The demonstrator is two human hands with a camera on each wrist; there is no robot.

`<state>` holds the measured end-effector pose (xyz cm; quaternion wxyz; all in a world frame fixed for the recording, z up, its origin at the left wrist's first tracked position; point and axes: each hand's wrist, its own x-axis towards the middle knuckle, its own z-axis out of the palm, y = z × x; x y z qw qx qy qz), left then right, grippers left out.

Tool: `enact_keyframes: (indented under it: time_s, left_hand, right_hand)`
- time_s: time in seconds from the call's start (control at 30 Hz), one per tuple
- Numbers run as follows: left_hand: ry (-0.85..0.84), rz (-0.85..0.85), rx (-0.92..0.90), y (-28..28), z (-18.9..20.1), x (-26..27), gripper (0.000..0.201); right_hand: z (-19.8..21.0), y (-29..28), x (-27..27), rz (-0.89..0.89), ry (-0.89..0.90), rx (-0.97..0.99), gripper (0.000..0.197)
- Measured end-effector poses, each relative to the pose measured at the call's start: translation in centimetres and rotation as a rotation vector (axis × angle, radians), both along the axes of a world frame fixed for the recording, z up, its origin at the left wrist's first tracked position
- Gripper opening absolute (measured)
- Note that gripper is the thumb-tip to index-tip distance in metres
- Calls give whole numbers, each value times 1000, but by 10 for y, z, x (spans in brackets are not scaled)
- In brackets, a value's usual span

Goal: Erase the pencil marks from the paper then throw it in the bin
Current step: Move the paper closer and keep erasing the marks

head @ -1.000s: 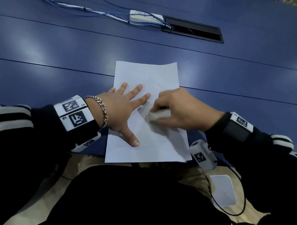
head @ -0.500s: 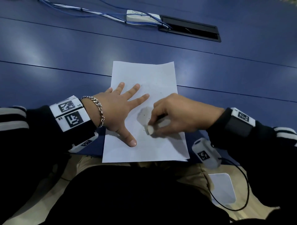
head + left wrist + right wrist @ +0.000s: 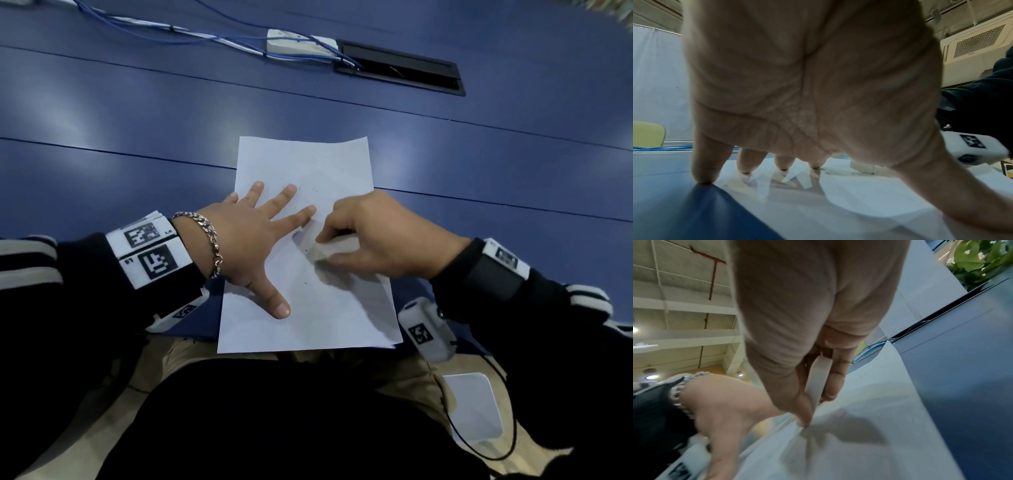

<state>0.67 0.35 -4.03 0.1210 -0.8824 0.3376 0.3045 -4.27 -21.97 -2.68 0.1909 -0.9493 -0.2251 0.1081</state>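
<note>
Eraser (image 3: pixel 325 251) pinched in right fingers (image 3: pixel 334 236), on paper (image 3: pixel 308 164)

Little readable text: only markers and one small character

The white band (image 3: pixel 149 251) on the left wrist carries two square black-and-white coded markers; beside the upper one stands a small character that looks like "5", and beside the lower one a tiny mark that may read "L5", too small to be sure. A further coded marker sits on the white camera housing (image 3: pixel 426 330) under the right wrist, and another on the right wrist's band (image 3: pixel 506 257); none holds legible words. The paper (image 3: pixel 308 164) shows only faint specks, no writing that can be read.
</note>
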Motion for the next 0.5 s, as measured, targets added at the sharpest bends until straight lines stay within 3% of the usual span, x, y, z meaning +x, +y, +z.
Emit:
enact_keyframes:
  time_s: [0.5]
  left_hand:
    - [-11,-6,-42,2,-3,0,158]
  right_hand:
    - [9,-13,-11,-7,126,-43,25]
